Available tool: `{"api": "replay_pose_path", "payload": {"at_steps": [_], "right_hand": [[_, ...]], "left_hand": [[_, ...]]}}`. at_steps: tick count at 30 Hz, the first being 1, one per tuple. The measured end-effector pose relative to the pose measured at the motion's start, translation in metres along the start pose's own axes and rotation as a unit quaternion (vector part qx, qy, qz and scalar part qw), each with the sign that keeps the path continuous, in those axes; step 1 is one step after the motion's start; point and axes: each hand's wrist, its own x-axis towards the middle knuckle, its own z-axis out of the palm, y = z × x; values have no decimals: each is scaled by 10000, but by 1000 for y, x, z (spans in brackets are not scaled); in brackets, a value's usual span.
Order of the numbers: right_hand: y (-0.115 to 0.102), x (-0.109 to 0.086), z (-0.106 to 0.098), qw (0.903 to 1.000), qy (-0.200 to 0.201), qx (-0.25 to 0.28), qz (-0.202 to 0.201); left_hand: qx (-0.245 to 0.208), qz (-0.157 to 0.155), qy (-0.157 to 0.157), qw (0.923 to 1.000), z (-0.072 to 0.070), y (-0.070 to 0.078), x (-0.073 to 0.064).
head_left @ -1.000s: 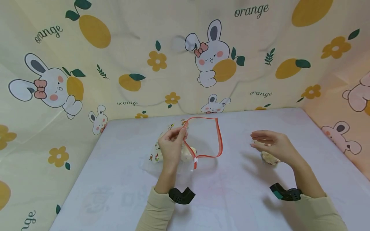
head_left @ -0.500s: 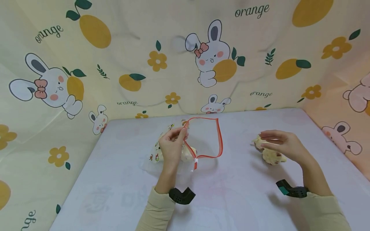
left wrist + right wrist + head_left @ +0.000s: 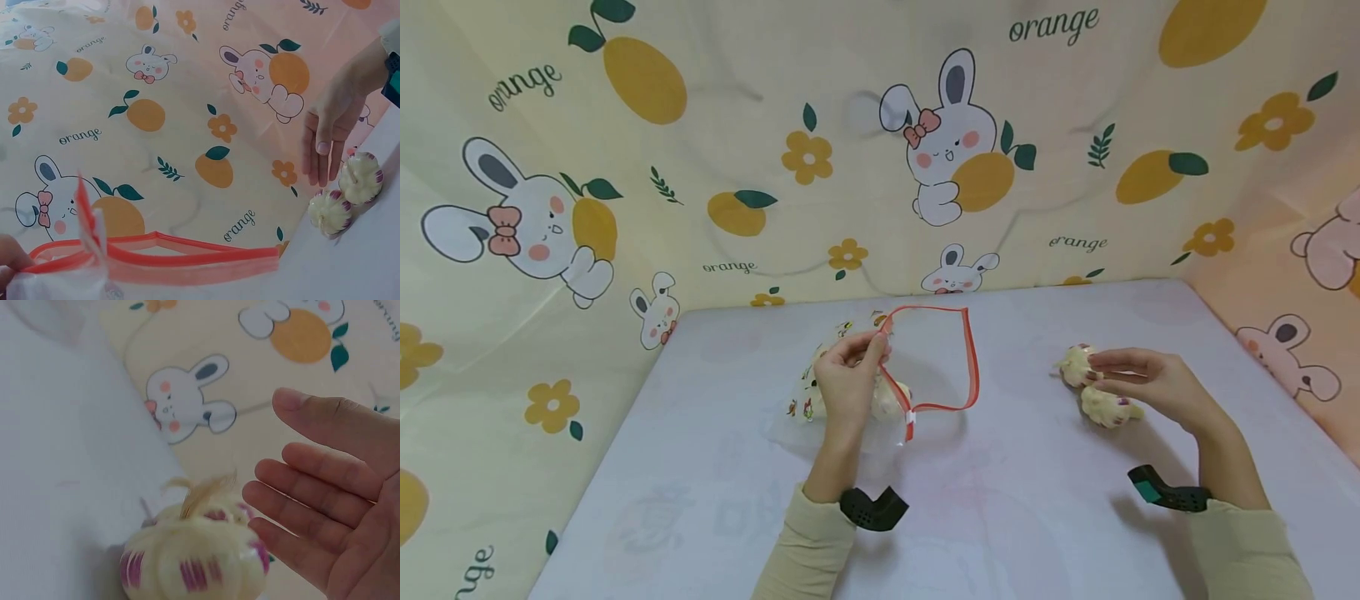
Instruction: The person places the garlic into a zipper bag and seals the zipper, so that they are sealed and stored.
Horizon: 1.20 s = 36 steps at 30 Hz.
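Observation:
My left hand (image 3: 847, 375) pinches the rim of a clear zip bag (image 3: 972, 367), whose red-edged mouth stands wide. A pale garlic bulb (image 3: 889, 400) shows through the bag's plastic, partly behind the hand. On the right of the table two garlic bulbs with purple streaks lie together, a farther one (image 3: 1077, 367) and a nearer one (image 3: 1107, 408). Just right of them hovers my right hand (image 3: 1159, 385), holding nothing. In the right wrist view its fingers (image 3: 306, 494) are outstretched beside the nearer bulb, dry stem pointing up.
The white tabletop (image 3: 1000, 517) is backed by a cloth (image 3: 842, 125) printed with rabbits and oranges. Another such cloth (image 3: 1292, 275) closes off the right side. The bag lies left of the middle.
My right hand has shifted right and a little nearer, uncovering the two garlic bulbs on the table. The left hand and the bag have stayed in place.

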Motion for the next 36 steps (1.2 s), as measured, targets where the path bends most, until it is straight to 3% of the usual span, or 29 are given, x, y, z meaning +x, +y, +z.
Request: {"api": "replay_pose_path", "payload": {"at_steps": [7, 13, 26, 36], "right_hand": [[16, -2, -2, 10000, 24, 6, -93], [25, -4, -6, 9997, 41, -214, 124], [39, -6, -7, 9994, -241, 245, 9], [42, -8, -9, 9987, -490, 140, 78]], "left_hand": [[36, -82, 47, 9999, -1, 1, 0], [21, -99, 68, 9999, -1, 2, 0], [60, -42, 53, 10000, -3, 1, 1], [94, 14, 45, 9999, -3, 1, 1]]}}
